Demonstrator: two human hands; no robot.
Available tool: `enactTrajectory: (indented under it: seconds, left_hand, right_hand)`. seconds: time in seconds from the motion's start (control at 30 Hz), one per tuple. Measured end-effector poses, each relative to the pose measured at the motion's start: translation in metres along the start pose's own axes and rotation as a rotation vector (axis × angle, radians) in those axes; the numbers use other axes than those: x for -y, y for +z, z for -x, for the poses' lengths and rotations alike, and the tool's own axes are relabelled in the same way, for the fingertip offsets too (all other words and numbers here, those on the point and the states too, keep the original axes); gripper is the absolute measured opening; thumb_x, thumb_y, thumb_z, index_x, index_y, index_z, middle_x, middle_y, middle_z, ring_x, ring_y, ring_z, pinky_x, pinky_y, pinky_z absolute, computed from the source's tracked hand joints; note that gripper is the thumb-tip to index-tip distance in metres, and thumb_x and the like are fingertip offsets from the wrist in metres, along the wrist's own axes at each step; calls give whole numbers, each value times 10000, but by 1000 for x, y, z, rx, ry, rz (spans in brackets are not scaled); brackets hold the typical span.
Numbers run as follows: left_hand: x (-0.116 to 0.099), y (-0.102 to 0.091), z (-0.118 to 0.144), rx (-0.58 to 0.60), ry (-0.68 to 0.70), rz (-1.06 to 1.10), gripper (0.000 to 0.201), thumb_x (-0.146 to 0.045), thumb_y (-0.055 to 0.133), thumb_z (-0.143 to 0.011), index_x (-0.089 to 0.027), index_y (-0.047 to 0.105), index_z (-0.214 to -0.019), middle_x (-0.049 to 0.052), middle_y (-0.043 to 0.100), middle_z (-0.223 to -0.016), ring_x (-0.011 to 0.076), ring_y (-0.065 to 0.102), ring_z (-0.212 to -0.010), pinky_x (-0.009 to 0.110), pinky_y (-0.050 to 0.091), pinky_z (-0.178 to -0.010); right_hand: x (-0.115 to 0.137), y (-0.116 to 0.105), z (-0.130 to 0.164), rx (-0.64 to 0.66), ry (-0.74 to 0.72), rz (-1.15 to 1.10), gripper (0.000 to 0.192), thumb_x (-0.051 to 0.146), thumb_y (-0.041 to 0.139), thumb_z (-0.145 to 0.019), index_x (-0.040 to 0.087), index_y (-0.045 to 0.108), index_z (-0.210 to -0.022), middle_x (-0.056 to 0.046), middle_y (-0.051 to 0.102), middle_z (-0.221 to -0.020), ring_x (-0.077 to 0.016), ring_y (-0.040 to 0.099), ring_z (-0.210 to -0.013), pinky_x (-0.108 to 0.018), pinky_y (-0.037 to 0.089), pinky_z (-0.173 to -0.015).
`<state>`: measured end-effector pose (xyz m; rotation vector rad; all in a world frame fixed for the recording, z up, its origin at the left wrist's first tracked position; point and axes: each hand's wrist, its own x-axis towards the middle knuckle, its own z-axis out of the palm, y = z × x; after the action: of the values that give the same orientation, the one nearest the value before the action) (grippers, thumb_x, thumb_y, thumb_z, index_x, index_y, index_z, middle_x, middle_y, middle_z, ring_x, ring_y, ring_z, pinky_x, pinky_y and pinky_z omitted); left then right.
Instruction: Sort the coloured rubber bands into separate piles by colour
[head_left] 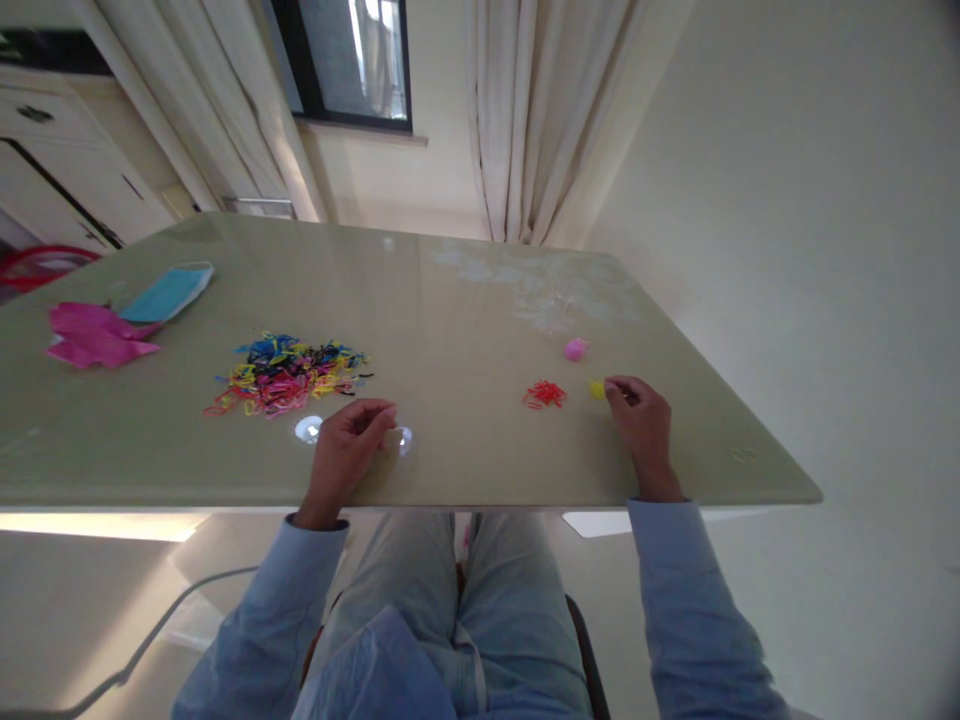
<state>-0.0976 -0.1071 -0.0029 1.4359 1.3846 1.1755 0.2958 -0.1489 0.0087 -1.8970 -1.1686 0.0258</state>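
The yellow rubber bands (597, 389) lie on the table (465, 300) at the right hand (637, 415) fingertips, pinched together on them; keep them apart from the red bands (545, 394). The left hand (351, 440), loosely curled, rests empty near the mixed pile (285, 375).

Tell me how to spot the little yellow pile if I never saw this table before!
Start at the big glossy table and go to its right side, where the person's right hand rests. The yellow pile sits right at that hand's fingertips. Beside it lie a red pile and a pink pile, but it is the only yellow one, and the one nearest the fingers.
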Motion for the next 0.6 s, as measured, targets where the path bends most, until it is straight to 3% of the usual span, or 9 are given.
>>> enactTrajectory:
  seconds: [0.1,0.33,0.47,0.6]
  left_hand:
    - [1,1,0,2,2,9,304,-427,694,-744,-150,704,-870,8,684,-685,97,556,-496,206,458,-479]
    - [0,2,-1,26,0,34,318,-440,703,-738,-143,698,-851,17,682,-677,105,566,-511,210,454,-494]
    - [3,-4,-5,22,17,47,331,-448,683,-757,-138,695,-871,23,683,-701,100,553,-501,214,442,-498]
    - [10,-30,-20,-88,48,-98,340,-452,649,-760,-142,711,-887,57,716,-824,103,545,-516,223,443,-510]
  right_hand:
    - [20,8,24,90,-83,-105,339,436,566,-813,159,740,-897,-88,728,-816,-189,616,-656,-312,493,-665]
    - [52,40,63,531,-426,-204,237,367,566,-895,204,736,-914,-66,745,-893,-186,667,-768,-310,516,-732]
    - [47,41,61,554,-361,-232,258,391,567,-899,202,740,-924,-74,754,-919,-204,686,-807,-323,529,-742]
    - [42,36,59,555,-280,-285,276,422,582,-880,205,747,-922,-75,758,-921,-221,696,-816,-338,542,-735]
